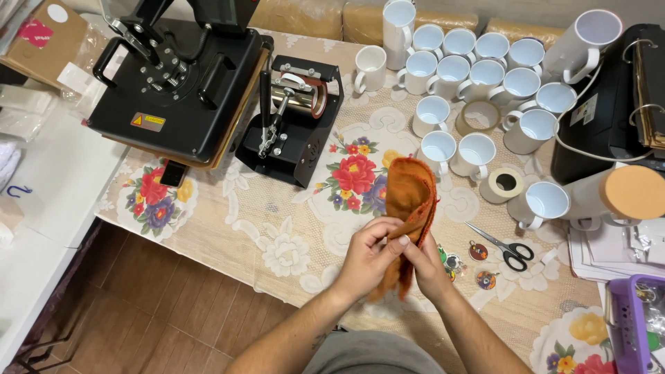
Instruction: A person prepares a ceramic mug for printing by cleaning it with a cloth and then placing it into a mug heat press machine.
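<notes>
Both my hands hold an orange cloth (pixel 410 195) above the table's front edge. My left hand (pixel 368 255) grips its lower part, thumb pressed against the fabric. My right hand (pixel 424 264) is partly wrapped in the hanging end of the cloth, so its fingers are mostly hidden. The cloth stands up in a folded bunch above my fingers. Just right of my hands lie small round colourful keyrings (pixel 478 251) on the tablecloth.
A mug press (pixel 294 118) and a large black heat press (pixel 176 83) stand at the back left. Several white mugs (pixel 478 73) crowd the back right, with tape rolls (pixel 504 183), scissors (pixel 506 248), a black printer (pixel 609 104) and a purple basket (pixel 627 325).
</notes>
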